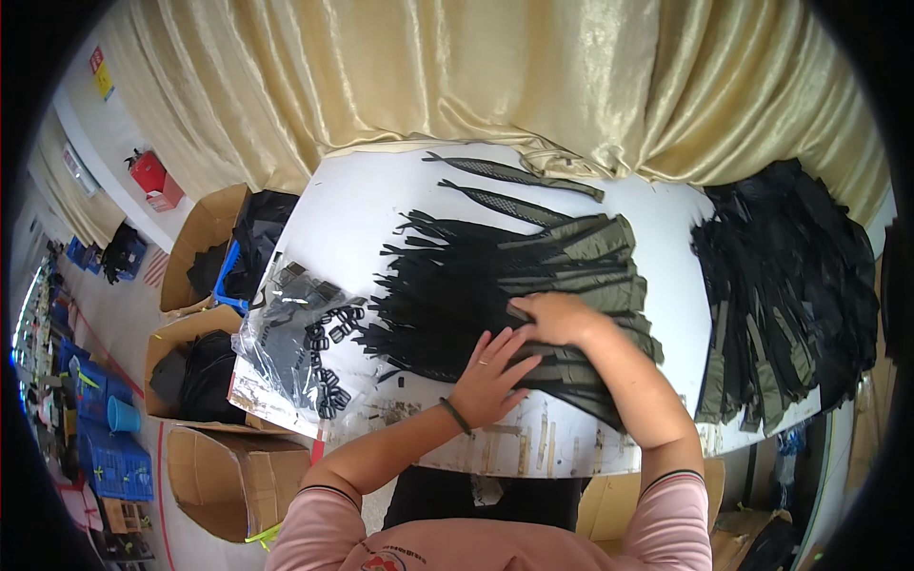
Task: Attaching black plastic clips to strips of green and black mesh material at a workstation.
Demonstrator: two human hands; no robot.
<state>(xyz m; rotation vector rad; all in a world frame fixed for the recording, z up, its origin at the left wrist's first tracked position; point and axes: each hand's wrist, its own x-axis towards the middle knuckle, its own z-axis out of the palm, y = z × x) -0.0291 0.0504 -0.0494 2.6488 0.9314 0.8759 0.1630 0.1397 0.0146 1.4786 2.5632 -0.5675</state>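
Note:
A broad pile of black and olive shoulder straps (447, 276) lies fanned across the white table, olive ends toward the right. My left hand (487, 385), fingers spread, rests at the pile's near edge. Just beyond it, my right hand (557, 317) reaches onto the middle of the pile with its fingers bent around a strap; the fingertips are partly hidden. Two single straps, an outer one (514, 174) and an inner one (500, 203), lie apart at the far side. Left of the pile, black plastic buckles (328, 357) lie on and beside a clear plastic bag (286, 328).
Another heap of black and olive straps (781, 285) covers the table's right end. Cardboard boxes with black pieces, one upper (181, 257) and one lower (167, 347), stand left of the table, near an open carton (228, 476). A gold curtain (476, 76) hangs behind.

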